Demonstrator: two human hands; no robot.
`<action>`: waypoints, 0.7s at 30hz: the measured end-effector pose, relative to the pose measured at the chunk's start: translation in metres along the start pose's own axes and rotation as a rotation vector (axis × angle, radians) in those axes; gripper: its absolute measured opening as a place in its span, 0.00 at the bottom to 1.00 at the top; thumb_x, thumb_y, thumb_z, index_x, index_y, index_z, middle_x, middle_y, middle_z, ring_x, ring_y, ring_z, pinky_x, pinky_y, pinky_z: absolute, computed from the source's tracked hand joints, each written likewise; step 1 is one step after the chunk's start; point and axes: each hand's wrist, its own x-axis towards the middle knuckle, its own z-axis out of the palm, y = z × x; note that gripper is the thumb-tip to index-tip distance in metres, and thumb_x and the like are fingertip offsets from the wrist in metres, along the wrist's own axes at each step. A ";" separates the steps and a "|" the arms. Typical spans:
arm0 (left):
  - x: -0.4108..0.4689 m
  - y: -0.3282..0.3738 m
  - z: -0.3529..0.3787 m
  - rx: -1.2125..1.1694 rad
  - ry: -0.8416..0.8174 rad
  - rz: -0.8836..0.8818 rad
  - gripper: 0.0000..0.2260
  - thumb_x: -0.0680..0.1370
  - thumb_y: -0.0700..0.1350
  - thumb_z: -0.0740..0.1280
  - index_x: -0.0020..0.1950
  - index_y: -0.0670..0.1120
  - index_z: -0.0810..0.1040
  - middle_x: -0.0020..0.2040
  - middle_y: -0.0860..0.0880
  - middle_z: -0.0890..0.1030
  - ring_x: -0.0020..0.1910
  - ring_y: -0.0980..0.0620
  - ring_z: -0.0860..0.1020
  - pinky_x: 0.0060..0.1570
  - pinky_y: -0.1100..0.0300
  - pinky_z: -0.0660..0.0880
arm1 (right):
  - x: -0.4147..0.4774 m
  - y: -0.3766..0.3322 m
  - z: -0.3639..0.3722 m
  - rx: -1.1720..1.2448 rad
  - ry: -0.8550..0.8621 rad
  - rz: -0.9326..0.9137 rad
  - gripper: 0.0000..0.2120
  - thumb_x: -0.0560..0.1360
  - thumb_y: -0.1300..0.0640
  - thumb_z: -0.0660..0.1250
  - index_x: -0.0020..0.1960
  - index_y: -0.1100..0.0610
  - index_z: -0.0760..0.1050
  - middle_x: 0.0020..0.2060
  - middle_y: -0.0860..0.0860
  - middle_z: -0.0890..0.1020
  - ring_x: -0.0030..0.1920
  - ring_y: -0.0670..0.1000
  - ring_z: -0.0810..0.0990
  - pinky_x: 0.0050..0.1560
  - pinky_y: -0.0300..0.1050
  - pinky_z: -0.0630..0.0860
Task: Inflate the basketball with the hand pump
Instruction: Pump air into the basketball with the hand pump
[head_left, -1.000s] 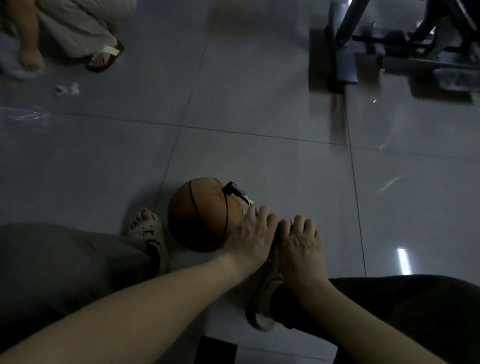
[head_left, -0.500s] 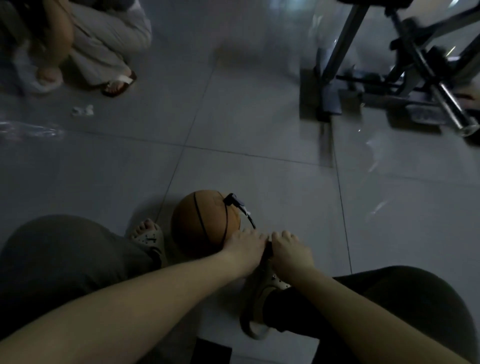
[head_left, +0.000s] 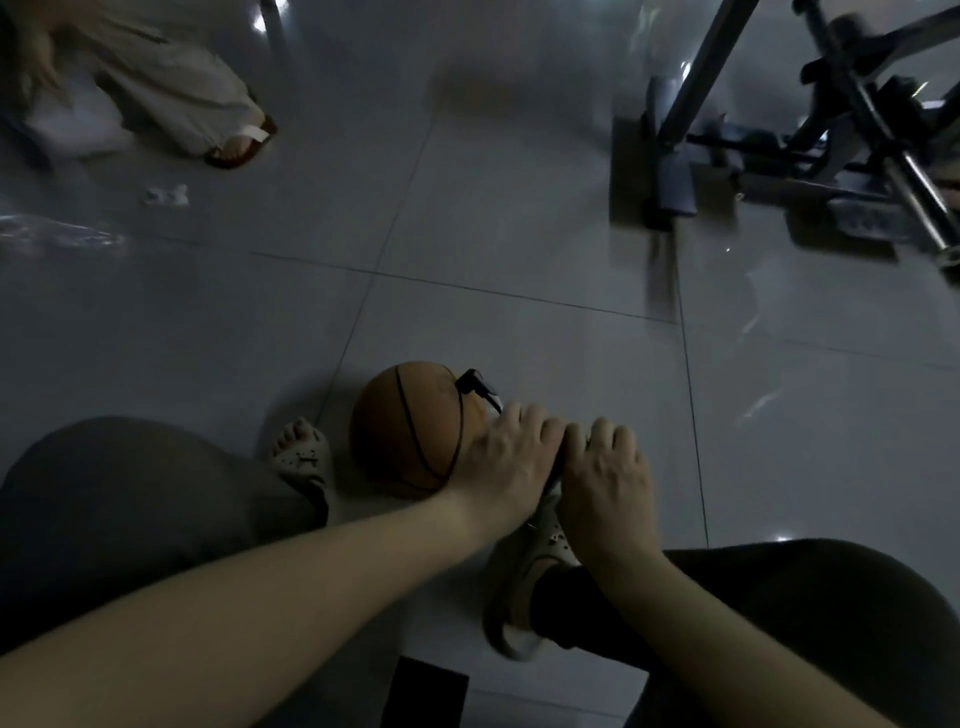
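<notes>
Head view: the ball (head_left: 405, 431) sits on the tiled floor (head_left: 519, 234), with a black hose (head_left: 478, 389) plugged into its top. Just right of it, the left hand (head_left: 506, 457) and right hand (head_left: 605, 467) lie side by side and touching. Their fingers curl down around the pump (head_left: 557, 470), which shows only as a dark sliver between them.
</notes>
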 end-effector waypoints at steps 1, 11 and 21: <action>-0.001 0.002 0.010 0.003 -0.009 -0.017 0.08 0.78 0.45 0.53 0.52 0.46 0.69 0.48 0.44 0.73 0.45 0.45 0.70 0.45 0.52 0.73 | -0.002 0.001 0.008 0.010 -0.003 0.015 0.08 0.70 0.60 0.59 0.49 0.57 0.70 0.42 0.55 0.71 0.39 0.54 0.66 0.37 0.46 0.67; 0.004 -0.006 0.068 0.019 -0.165 -0.034 0.08 0.74 0.44 0.65 0.51 0.47 0.69 0.48 0.45 0.73 0.43 0.48 0.70 0.36 0.58 0.64 | 0.007 0.001 0.071 0.022 -0.263 0.092 0.07 0.74 0.57 0.62 0.51 0.56 0.69 0.47 0.56 0.70 0.44 0.55 0.68 0.42 0.49 0.73; 0.008 -0.001 0.054 0.065 -0.296 -0.082 0.10 0.80 0.44 0.61 0.59 0.45 0.66 0.57 0.43 0.71 0.54 0.45 0.70 0.44 0.56 0.64 | 0.013 0.002 0.061 -0.005 -0.368 0.035 0.11 0.78 0.52 0.61 0.58 0.55 0.66 0.52 0.55 0.70 0.51 0.55 0.70 0.50 0.48 0.73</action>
